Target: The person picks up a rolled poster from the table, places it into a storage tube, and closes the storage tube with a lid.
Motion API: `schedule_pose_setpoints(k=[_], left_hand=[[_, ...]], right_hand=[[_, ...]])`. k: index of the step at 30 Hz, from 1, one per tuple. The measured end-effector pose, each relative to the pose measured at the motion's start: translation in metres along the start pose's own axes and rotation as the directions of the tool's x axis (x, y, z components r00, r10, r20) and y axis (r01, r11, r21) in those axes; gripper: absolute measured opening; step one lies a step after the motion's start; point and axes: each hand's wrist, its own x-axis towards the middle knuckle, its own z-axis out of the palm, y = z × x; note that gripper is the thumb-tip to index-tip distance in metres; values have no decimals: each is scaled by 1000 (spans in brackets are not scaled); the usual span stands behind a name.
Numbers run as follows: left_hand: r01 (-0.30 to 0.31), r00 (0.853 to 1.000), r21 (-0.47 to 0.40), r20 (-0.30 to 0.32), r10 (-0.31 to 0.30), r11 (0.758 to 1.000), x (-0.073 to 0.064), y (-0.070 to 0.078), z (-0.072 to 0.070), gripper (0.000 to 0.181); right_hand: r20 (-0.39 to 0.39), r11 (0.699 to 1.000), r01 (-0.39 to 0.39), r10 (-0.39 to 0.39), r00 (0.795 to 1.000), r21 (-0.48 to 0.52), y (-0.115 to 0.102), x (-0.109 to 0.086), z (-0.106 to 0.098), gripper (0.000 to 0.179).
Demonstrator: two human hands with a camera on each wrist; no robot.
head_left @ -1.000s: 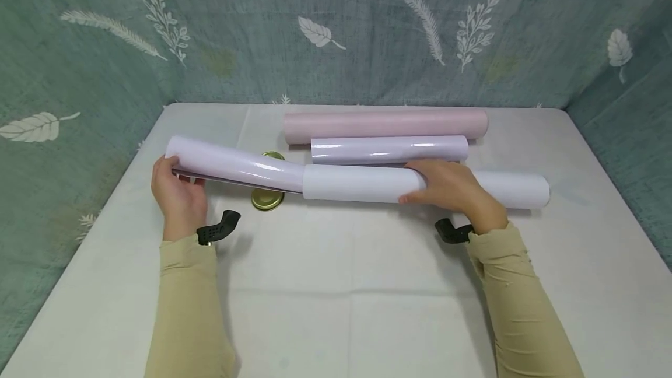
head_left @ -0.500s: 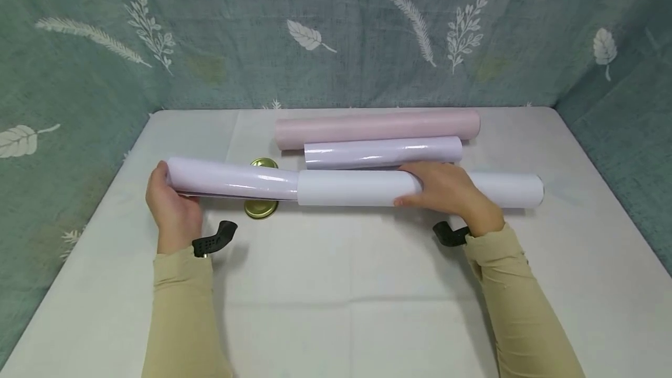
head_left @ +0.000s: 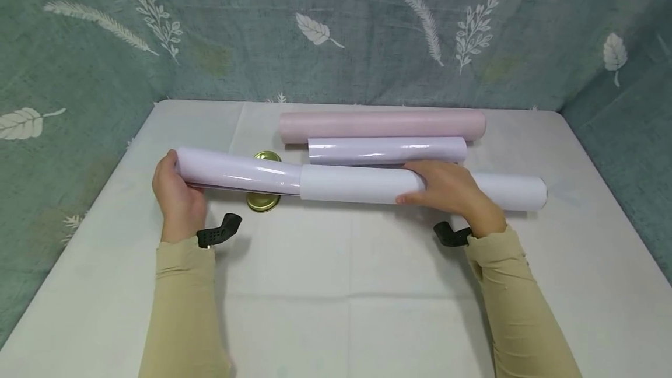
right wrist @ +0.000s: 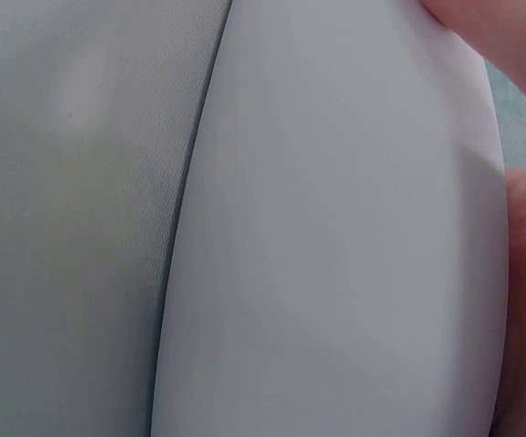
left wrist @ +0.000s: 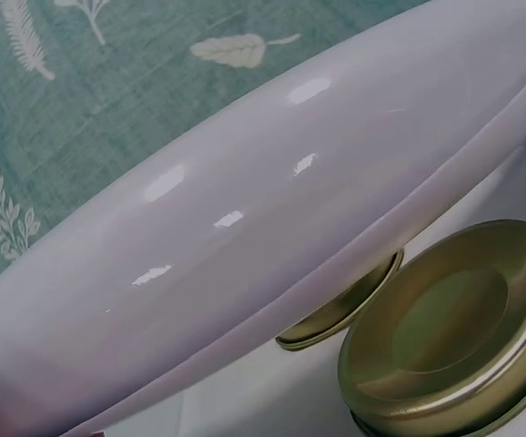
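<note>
A glossy lilac roll [head_left: 236,171] runs into the left end of a matte white roll [head_left: 349,184] in the head view. At its outer end, my left hand [head_left: 181,200] holds the lilac roll, with the fingers mostly hidden behind and under it. My right hand [head_left: 446,191] grips the white roll from above, right of its middle, thumb on the near side. Close up in the left wrist view, the lilac roll [left wrist: 263,200] shows a loose lengthwise edge. The right wrist view is filled by the white roll [right wrist: 336,228], with part of the hand at its right edge.
Two gold jar lids lie beneath the lilac roll, a near lid [head_left: 263,202] and a far lid [head_left: 268,156]. Behind the white roll are a shorter lilac roll [head_left: 385,149] and a long pink roll [head_left: 383,125]. A leaf-patterned green cloth [head_left: 367,34] hangs behind the white-covered table [head_left: 315,331].
The lilac roll's exposed length has become a little shorter as my left hand came nearer the white roll. Its outer end dipped, then rose slightly. My right hand keeps its grip.
</note>
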Motion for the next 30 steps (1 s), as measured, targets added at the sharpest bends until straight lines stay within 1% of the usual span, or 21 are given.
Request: schedule_pose_setpoints(k=[2,5,9,12,16,24,30], left_hand=[[0,1000,18,-14,0,1000,0,0,2,33],[-1,1000,12,-22,2,1000,0,-1,3,29],[-1,1000,5,-11,1,1000,1,-1,5,23],[0,1000,29,-3,0,1000,0,0,6,22],[11,1000,61,9,-12,998,-1,1,6,25],[58,997,24,44,-59,998,-2,0,5,29],[62,997,41,47,-64,997,0,-3,7,28]], right_hand=[[-1,1000,-5,5,1000,-3,1,-2,1,75],[-1,1000,-7,7,1000,-7,1,-4,2,77],[-4,1000,-14,14,1000,-8,1,-4,2,79],[3,1000,-24,24,1000,-8,0,-4,2,82],[11,999,-32,33,999,-8,-1,-3,3,84],[2,999,-33,33,999,-15,-1,-3,3,83],[0,999,-29,29,1000,-22,0,-2,1,84]])
